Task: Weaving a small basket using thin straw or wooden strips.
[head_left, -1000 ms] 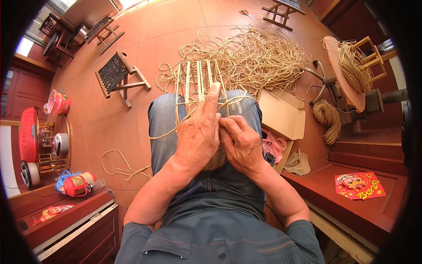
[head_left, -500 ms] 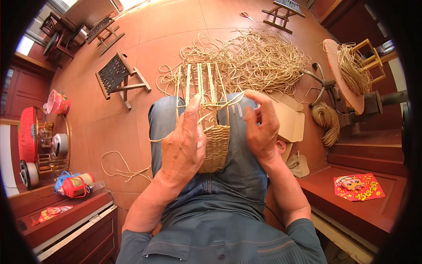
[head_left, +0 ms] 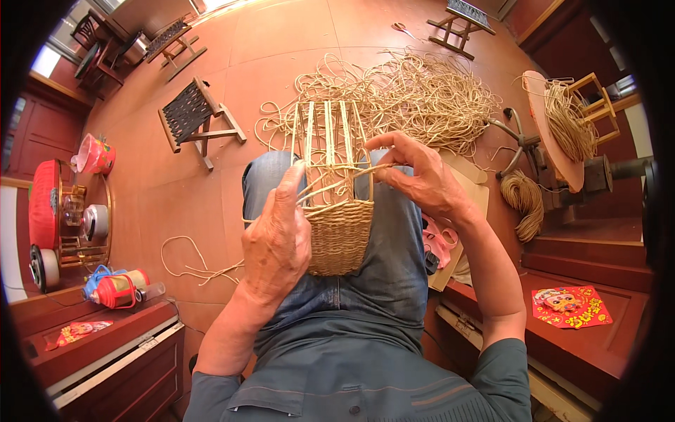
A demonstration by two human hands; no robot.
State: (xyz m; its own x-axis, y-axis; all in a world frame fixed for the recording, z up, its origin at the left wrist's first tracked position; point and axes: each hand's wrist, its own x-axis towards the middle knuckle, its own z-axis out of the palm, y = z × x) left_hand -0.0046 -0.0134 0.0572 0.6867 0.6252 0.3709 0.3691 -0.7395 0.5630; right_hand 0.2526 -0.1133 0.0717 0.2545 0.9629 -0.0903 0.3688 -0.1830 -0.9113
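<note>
A partly woven straw-coloured piece (head_left: 340, 239) rests across my lap. Its lower part is tightly woven, while upright strands (head_left: 329, 130) stretch over the frame above it. My left hand (head_left: 276, 239) is closed round the left side of the frame, its index finger pointing upward along the edge; the curled fingers are partly hidden. On the other side, my right hand (head_left: 422, 176) pinches a strand of cord (head_left: 373, 169) by the frame's right edge. That strand runs leftward across the uprights. Loose cord ends cross just above the weave.
A big tangle of cord (head_left: 429, 98) lies on the floor ahead. Scissors (head_left: 402, 29) and folding stools (head_left: 191, 116) stand or lie beyond and left. A cord coil (head_left: 522, 204) hangs at right, near an open cardboard box (head_left: 467, 186). Wooden cabinets flank me.
My right hand has moved left and slightly down, bringing its strand to the frame's right edge. My left hand has shifted left, uncovering more of the weave. The view has shifted slightly.
</note>
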